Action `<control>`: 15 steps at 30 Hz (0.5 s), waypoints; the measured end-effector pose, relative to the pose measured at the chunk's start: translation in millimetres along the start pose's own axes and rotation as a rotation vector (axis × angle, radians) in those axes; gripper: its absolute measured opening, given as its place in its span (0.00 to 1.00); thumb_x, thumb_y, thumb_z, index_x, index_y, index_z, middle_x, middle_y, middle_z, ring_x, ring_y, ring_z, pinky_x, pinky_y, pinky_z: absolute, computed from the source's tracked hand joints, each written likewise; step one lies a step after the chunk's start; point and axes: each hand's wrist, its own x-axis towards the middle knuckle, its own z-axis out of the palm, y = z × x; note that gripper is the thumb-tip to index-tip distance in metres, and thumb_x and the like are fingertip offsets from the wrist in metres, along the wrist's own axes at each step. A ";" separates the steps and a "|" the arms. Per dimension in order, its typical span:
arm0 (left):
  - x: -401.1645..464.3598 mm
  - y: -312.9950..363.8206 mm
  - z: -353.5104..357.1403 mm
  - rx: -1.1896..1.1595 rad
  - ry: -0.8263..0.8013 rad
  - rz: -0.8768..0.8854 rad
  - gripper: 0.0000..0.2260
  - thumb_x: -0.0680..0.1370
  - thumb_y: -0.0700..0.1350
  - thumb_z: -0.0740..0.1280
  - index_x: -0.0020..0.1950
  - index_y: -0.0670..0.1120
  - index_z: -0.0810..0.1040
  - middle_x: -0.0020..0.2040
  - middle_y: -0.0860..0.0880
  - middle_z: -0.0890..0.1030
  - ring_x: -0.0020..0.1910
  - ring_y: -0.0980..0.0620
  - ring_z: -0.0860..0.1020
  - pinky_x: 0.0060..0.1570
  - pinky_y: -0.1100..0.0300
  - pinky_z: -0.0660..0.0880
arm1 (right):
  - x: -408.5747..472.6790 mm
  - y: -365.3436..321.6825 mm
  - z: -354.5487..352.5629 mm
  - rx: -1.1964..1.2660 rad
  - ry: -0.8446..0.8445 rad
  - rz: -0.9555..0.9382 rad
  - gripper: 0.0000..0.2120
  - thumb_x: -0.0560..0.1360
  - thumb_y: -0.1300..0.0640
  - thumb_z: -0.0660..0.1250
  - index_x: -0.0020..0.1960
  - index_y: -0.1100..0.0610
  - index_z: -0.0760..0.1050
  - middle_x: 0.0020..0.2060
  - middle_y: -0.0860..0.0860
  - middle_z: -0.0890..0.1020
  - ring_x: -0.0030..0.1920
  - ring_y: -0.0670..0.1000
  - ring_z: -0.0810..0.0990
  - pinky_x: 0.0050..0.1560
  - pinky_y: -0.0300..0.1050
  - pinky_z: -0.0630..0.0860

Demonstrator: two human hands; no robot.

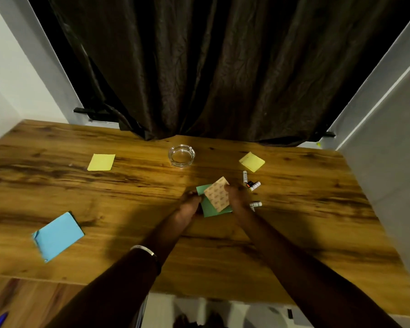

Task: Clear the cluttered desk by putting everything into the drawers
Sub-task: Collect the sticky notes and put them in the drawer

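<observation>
A green note pad (211, 208) lies mid-desk with a tan printed square (217, 194) on top of it. My left hand (189, 204) grips the green pad's left edge. My right hand (237, 197) holds the right side of the tan square and the pad. Two yellow note pads lie further back, one at the left (101, 162) and one at the right (251, 161). A blue pad (57, 235) sits near the front left. Several small white batteries (252, 184) lie just right of my right hand.
A clear glass ashtray (181, 155) stands at the back centre of the wooden desk (128, 197). A dark curtain (211, 67) hangs behind the desk. A white wall panel (388, 185) borders the right side. A blue pen (0, 319) shows at the lower left.
</observation>
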 end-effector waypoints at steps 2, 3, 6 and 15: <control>-3.9 0.3 -0.5 -0.075 0.003 -0.017 0.10 0.81 0.40 0.59 0.60 0.40 0.75 0.54 0.37 0.80 0.45 0.43 0.78 0.37 0.52 0.74 | -2.6 4.0 8.6 -0.051 -0.031 0.001 0.17 0.78 0.56 0.63 0.64 0.63 0.73 0.63 0.62 0.76 0.63 0.62 0.74 0.64 0.55 0.70; -5.7 -0.6 -0.5 -0.128 0.004 -0.023 0.09 0.82 0.42 0.58 0.58 0.42 0.74 0.48 0.40 0.80 0.40 0.45 0.78 0.33 0.55 0.75 | -3.9 6.7 11.2 -0.061 -0.044 -0.007 0.17 0.78 0.56 0.62 0.64 0.62 0.73 0.63 0.61 0.76 0.63 0.61 0.74 0.64 0.55 0.70; -5.1 -5.1 -0.9 -0.181 -0.009 0.027 0.10 0.81 0.43 0.62 0.59 0.40 0.74 0.50 0.41 0.80 0.37 0.51 0.77 0.29 0.58 0.75 | -9.8 8.5 13.1 -0.088 -0.038 -0.038 0.15 0.79 0.57 0.61 0.63 0.62 0.73 0.60 0.59 0.77 0.61 0.60 0.75 0.61 0.53 0.73; 14.4 -5.0 -8.5 -0.196 -0.117 0.081 0.08 0.77 0.34 0.65 0.56 0.42 0.75 0.53 0.44 0.79 0.45 0.48 0.80 0.30 0.59 0.79 | 31.3 -11.6 -34.5 -0.331 0.028 -0.139 0.14 0.77 0.55 0.63 0.61 0.59 0.75 0.59 0.58 0.79 0.60 0.59 0.77 0.60 0.49 0.73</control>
